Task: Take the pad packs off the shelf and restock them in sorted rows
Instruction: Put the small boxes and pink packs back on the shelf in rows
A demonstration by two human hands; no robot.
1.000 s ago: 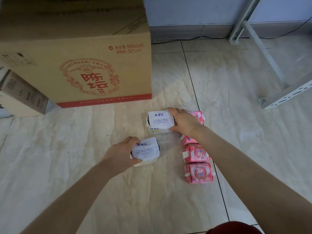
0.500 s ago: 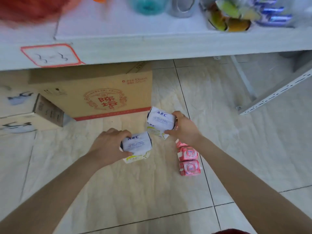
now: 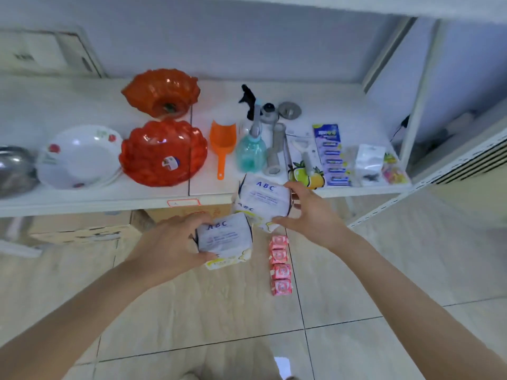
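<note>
Two white ABC packs are held up off the floor. At nine o'clock, the left hand [image 3: 167,242] grips the lower white pack [image 3: 225,238], fingers curled round its left side. At one o'clock from it, the upper white pack [image 3: 263,198] overlaps the shelf [image 3: 82,205] edge, clasped by the right hand [image 3: 310,212]. Four pink packs [image 3: 279,255] lie in a row on the tiles, at six o'clock below.

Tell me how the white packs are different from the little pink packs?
The white packs have blue ABC letters; the pink packs are pink. The white packs look bigger than the pink packs. The white packs are held in the left hand and right hand; the pink packs lie in a row on the floor. Both are soft wrapped packs.
</note>
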